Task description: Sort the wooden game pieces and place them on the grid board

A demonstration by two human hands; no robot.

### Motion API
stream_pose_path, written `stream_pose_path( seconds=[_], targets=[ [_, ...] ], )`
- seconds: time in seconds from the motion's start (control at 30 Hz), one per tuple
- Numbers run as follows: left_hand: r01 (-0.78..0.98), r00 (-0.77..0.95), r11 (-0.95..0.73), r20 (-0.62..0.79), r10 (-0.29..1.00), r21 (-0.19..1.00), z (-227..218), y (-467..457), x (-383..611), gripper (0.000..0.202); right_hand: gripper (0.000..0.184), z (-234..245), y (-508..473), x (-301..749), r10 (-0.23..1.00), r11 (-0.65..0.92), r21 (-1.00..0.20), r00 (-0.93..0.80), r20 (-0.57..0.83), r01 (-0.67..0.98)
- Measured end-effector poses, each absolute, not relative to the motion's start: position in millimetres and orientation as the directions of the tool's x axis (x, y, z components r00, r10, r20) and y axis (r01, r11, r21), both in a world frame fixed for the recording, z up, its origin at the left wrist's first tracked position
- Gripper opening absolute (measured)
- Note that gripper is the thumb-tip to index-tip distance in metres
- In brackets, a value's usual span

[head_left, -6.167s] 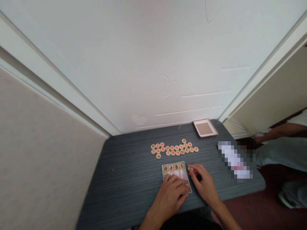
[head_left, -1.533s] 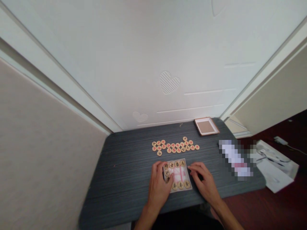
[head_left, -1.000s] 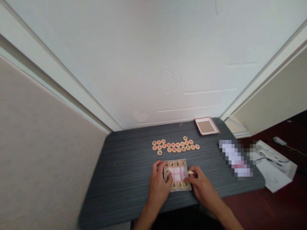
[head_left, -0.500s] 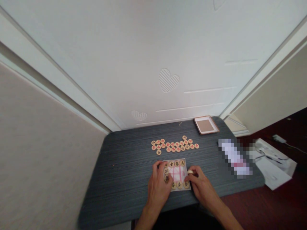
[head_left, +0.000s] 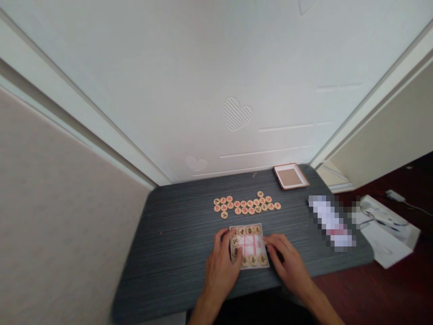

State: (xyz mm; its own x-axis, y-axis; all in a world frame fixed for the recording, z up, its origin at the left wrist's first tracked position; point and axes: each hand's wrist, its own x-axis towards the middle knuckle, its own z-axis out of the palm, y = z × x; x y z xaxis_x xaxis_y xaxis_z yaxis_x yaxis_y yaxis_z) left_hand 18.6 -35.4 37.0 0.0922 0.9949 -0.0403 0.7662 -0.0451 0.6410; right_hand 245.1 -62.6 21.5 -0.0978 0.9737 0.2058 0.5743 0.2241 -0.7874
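A shallow square box (head_left: 266, 262) with a pink-and-white bottom lies near the table's front edge. Round wooden Chinese chess pieces with black characters line its far, left and near sides. My left hand (head_left: 222, 259) grips the box's left side, fingers at the far-left corner and thumb reaching over the near-left pieces, some of which it hides. At the right rim is my right hand (head_left: 286, 257), its fingers together around a Chinese chess piece (head_left: 265, 242) that is mostly covered; only a pale sliver shows.
Beyond the box, loose Chinese chess pieces (head_left: 251, 211), red and black, lie in uneven rows on the dark table (head_left: 176, 253). A box lid (head_left: 291, 177) rests at the back right. A pixelated item (head_left: 331, 223) is on the right, and a white box (head_left: 389, 230) stands beyond the table edge.
My right hand has turned over the piece and its fingertips now lie against the box's right rim, hiding most of the piece. My left hand stays on the box.
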Motion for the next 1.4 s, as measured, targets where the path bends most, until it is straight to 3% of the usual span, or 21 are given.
stream_pose_path(
  seconds=[0.7, 0.9, 1.17, 1.4],
  targets=[
    [0.802, 0.069, 0.009, -0.107, 0.992, 0.597, 42.8, -41.7, 24.8, 0.044, 0.021, 32.3, -52.6, 234.0, 0.977, 0.207, -0.819, -0.067, 0.203, 0.536],
    [0.769, 0.016, -0.041, 0.045, 0.999, 0.638, 48.0, -39.3, 18.3, 0.035, 0.021, 35.0, -51.7, 233.5, 0.996, 0.08, -0.859, 0.0, 0.093, 0.505],
    [0.567, 0.306, -0.15, -0.038, 0.951, 0.81, 62.3, -31.7, 41.7, 0.029, 0.024, 37.1, -50.5, 229.8, 0.998, -0.06, -0.908, 0.052, -0.042, 0.415],
    [0.575, 0.332, -0.138, -0.076, 0.94, 0.806, 61.3, -30.3, 48.7, 0.029, 0.027, 36.7, -49.5, 230.5, 0.995, -0.089, -0.927, 0.065, -0.07, 0.365]
  ],
)
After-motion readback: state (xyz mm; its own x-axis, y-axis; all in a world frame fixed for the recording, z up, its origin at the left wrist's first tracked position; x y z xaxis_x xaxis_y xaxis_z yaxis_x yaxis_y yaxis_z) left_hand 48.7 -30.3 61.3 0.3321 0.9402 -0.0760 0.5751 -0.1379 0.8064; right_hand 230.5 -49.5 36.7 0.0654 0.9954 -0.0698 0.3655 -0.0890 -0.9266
